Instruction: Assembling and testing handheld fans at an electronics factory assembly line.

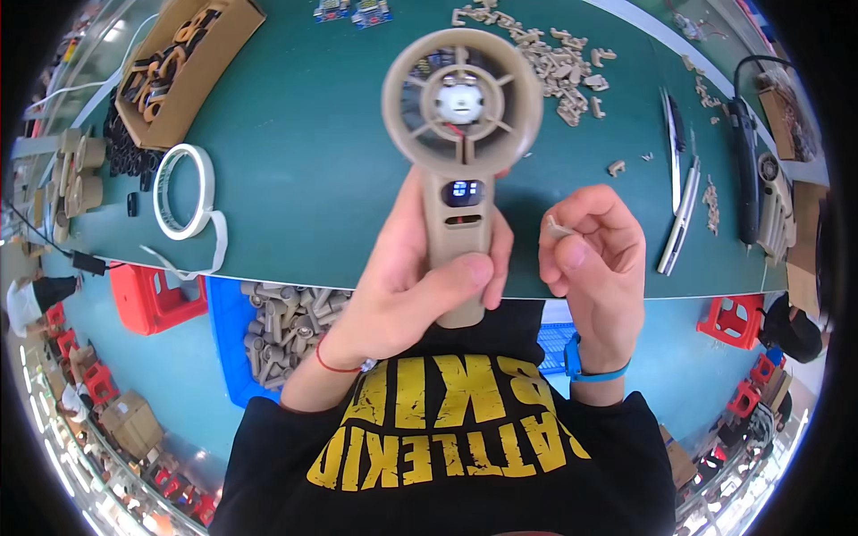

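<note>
My left hand [398, 299] is wrapped round the handle of a beige handheld fan [458, 243], held upright above the table's front edge. The fan's round head faces up at me, with spokes, a white motor hub and a bit of red wire inside the ring. A small display [463, 192] glows on its neck, and below it a dark slot with something red inside lies open. To the right of the fan, my right hand [603, 268] pinches a small beige plastic piece [559, 229] between thumb and fingers, apart from the fan.
Loose beige plastic parts [567, 76] lie in a heap at the back of the green table [295, 134]. A tape roll [161, 192], a carton of rings [147, 129] and a blue crate of fan bodies [223, 348] are left. A knife [681, 214] and black corded tool [744, 170] lie right.
</note>
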Available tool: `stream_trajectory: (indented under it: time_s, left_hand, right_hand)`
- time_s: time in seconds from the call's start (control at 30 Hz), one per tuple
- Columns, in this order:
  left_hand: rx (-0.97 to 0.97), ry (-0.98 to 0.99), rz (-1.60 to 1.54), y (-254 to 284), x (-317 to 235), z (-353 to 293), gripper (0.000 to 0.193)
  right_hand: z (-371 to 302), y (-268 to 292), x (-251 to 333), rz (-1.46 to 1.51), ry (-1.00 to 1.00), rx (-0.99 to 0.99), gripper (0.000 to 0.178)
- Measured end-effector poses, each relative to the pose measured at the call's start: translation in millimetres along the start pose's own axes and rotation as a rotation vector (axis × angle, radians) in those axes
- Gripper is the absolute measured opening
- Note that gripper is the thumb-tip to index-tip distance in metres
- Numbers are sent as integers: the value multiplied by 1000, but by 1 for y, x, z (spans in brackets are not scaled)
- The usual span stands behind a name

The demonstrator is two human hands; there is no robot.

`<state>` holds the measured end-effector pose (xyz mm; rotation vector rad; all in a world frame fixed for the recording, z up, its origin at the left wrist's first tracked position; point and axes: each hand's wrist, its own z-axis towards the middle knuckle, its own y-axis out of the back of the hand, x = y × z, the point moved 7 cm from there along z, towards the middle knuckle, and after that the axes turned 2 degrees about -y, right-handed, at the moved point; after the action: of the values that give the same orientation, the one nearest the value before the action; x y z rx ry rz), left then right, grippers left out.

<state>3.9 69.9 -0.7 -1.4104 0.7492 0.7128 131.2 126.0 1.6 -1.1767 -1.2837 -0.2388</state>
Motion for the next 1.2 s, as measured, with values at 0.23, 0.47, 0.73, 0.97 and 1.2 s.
stream_trajectory:
  time_s: [0.23,0.47,0.73,0.97,1.2]
  left_hand:
    - [12,20,79,3,-3,0,59]
    - [-16,41,49,5,1,-7,64]
    - [-11,-6,144,3,-4,-7,60]
    - [-23,-45,198,2,-7,-6,54]
    - [-71,-39,186,2,-4,-7,57]
  right_hand:
    - [8,-23,-3,-105,-48,3,20]
    - [13,-35,7,-402,97,1,19]
    - [14,-35,-5,-338,107,-18,19]
    - [15,-32,-13,-206,-16,-73,14]
    - [10,-30,-12,-248,-15,-122,14]
